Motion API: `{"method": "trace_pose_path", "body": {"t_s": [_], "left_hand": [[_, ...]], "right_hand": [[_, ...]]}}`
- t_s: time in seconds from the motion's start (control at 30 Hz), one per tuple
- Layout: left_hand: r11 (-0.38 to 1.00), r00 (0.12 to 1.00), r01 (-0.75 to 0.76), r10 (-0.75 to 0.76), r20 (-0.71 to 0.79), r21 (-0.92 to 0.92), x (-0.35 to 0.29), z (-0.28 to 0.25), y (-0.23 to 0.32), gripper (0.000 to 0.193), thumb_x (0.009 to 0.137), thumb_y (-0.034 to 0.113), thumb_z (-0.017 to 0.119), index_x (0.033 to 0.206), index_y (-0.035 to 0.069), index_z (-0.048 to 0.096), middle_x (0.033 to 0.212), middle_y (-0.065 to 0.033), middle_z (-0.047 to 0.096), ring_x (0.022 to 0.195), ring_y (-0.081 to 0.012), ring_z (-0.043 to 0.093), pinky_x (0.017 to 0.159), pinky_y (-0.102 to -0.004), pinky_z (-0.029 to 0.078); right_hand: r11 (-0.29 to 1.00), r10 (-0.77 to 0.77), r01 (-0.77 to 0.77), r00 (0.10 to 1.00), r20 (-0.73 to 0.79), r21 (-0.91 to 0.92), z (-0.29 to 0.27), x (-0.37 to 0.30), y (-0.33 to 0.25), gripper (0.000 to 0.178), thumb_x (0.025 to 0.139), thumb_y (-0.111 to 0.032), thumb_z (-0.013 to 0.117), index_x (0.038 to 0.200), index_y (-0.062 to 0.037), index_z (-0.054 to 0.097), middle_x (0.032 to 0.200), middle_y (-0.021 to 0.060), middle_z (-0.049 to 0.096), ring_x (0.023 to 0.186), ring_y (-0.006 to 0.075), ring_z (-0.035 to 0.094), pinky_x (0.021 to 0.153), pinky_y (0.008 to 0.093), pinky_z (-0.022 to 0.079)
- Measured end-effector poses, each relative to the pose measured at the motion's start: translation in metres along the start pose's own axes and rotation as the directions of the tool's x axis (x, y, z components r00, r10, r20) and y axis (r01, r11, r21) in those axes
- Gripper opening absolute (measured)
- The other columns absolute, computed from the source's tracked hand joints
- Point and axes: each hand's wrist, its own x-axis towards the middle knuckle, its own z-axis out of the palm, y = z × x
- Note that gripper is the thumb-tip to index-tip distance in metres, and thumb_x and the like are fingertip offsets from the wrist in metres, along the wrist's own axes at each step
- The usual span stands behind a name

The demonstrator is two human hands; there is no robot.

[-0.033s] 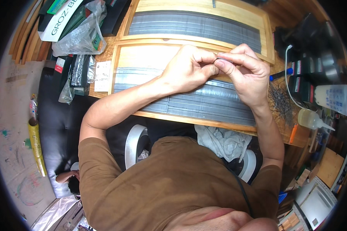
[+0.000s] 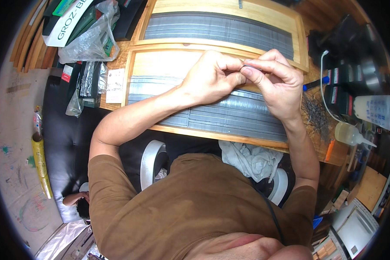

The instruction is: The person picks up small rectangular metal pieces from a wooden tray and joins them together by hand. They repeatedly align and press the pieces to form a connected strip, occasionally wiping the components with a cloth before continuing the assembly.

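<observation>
Left hand (image 2: 214, 76): fingers curled, thumb and forefinger drawn together beside the right hand's tips; we cannot tell whether they grip anything.
Right hand (image 2: 279, 82): thumb and forefinger pinched almost closed on a thin dark sliver (image 2: 252, 66); its other fingers are loosely bent.
Sliver, place: right of upper centre in the frame, above the front wooden tray (image 2: 221, 137); mostly covered by fingertips.
Sliver, handling: we judge it very light, stiff if metal, perhaps slick, and easy to drop or bend.
Sliver, hold: we would pinch it near one end with thumb and forefinger pads, lightly, leaving the other end free.
Hands: two, both at the sliver.
Slivers in hand: one that we can make out.
Wooden trays: two; the front one at centre, the rear wooden tray (image 2: 304, 47) at top centre.
Dark-grey strips (image 2: 234, 117): packed in rows in both trays; too fine for us to count.
Loose dark slivers (image 2: 316, 115): one tangled heap on the table (image 2: 339, 156), right of the frame; pieces uncountable.
Squeeze bottle (image 2: 349, 134): one, at right, nozzle pointing right.
Orange stick (image 2: 330, 150): one, below the heap.
White cloth (image 2: 251, 160): one, below the front tray.
Chair armrests (image 2: 151, 164): two, lower centre.
</observation>
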Motion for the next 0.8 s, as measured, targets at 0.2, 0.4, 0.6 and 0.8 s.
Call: {"method": "trace_pose_path", "body": {"t_s": [0.2,0.4,0.6,0.8], "left_hand": [[1.0,1.0,0.003,-0.003,0.005,0.013,-0.0007,-0.001,0.0038,0.022,0.096,0.018,0.076,0.114,0.006,0.079,0.095,-0.0078,0.08,0.085,-0.0072,0.07,0.076,-0.0248,0.057],[1.0,1.0,-0.01,0.01,0.002,-0.014,-0.0011,-0.0006,0.0026,0.021,0.096,0.018,0.076,0.113,0.006,0.079,0.094,-0.0074,0.08,0.084,-0.0073,0.07,0.075,-0.0247,0.057],[1.0,1.0,0.004,-0.004,0.01,-0.01,-0.0011,-0.0012,0.0029,0.019,0.097,0.016,0.075,0.112,0.005,0.079,0.095,-0.0074,0.08,0.085,-0.0076,0.07,0.075,-0.0243,0.057],[0.999,1.0,-0.007,0.007,0.004,-0.037,-0.0011,-0.0004,0.0036,0.019,0.098,0.015,0.074,0.112,0.004,0.079,0.096,-0.0081,0.08,0.087,-0.008,0.07,0.077,-0.0246,0.057]], "right_hand": [[1.0,-0.012,0.012,1.0,0.007,-0.012,-0.001,0.0011,-0.0006,0.016,0.085,0.001,0.082,0.101,-0.0015,0.081,0.087,0.0033,0.068,0.076,0.0078,0.059,0.066,0.0203,0.048],[1.0,-0.006,0.006,1.0,0.008,0.007,-0.0012,0.0018,-0.001,0.015,0.085,0.001,0.082,0.1,-0.0009,0.08,0.088,0.0042,0.069,0.078,0.0089,0.061,0.068,0.0208,0.05],[1.0,-0.004,0.004,1.0,0.005,0.008,-0.0013,0.0023,-0.0013,0.014,0.085,0.001,0.082,0.098,-0.0005,0.08,0.088,0.0048,0.07,0.079,0.0097,0.062,0.07,0.0213,0.051],[1.0,0.007,-0.007,1.0,0.003,0.0,-0.0017,0.0025,-0.0016,0.013,0.085,0.001,0.082,0.098,-0.0005,0.08,0.089,0.0055,0.071,0.079,0.0098,0.063,0.07,0.0215,0.051]]}}
